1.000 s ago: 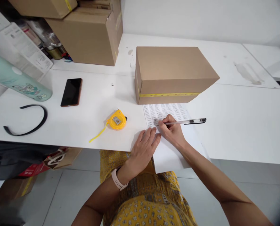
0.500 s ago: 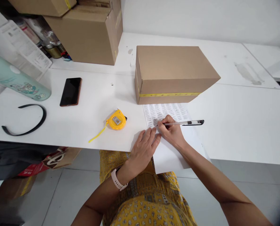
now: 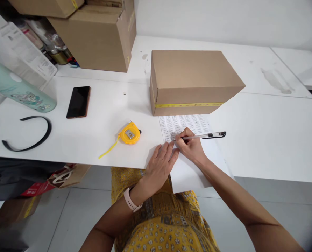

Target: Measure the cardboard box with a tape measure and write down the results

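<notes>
My right hand (image 3: 191, 147) grips a clear pen with a black cap (image 3: 205, 135), its tip down on a printed sheet of paper (image 3: 190, 124) full of small rows. My left hand (image 3: 160, 164) lies flat, fingers stretched out, pressing the sheet's left edge at the table's front. A closed cardboard box (image 3: 192, 80) with a yellow tape band stands just behind the sheet, over its far end. A yellow tape measure (image 3: 130, 133) with a short length of tape pulled out lies to the left of my left hand.
A black phone (image 3: 78, 102), a black curved band (image 3: 27, 134) and a mint green bottle (image 3: 16, 87) lie at the left of the white table (image 3: 263, 140). Larger cardboard boxes (image 3: 98, 35) are stacked at the back left. Bags sit on the floor under the table's left side.
The pen has tilted a little, its capped end shifting slightly left, as my right hand works on the sheet. My left hand has stayed put.
</notes>
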Action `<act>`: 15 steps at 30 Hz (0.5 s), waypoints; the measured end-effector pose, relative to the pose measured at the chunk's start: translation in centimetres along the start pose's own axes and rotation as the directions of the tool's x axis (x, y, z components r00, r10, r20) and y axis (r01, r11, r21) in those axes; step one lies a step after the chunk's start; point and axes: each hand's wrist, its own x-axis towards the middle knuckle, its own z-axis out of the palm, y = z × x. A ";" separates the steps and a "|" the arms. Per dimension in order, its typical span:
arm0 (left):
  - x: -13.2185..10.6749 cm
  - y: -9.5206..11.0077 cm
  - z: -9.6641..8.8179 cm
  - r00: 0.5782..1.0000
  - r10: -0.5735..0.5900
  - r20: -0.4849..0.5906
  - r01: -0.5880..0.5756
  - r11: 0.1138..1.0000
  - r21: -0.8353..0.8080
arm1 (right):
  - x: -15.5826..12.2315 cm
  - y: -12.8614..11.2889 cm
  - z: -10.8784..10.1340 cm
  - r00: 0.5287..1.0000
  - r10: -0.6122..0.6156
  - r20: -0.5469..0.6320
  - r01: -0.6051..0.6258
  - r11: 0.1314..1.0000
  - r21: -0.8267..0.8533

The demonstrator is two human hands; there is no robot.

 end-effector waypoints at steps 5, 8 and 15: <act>0.0 0.0 0.1 1.000 0.001 0.012 -0.001 1.000 0.013 | 0.0 -0.3 0.1 1.000 -0.004 -0.029 0.005 1.000 0.015; -0.1 0.0 0.1 1.000 0.002 0.024 -0.003 1.000 0.028 | 0.1 -0.4 0.1 0.998 -0.014 -0.054 0.015 1.000 0.023; -0.1 0.0 0.2 1.000 0.008 0.017 -0.008 0.999 0.032 | 0.2 -0.4 0.0 0.998 -0.032 -0.061 0.033 0.999 0.001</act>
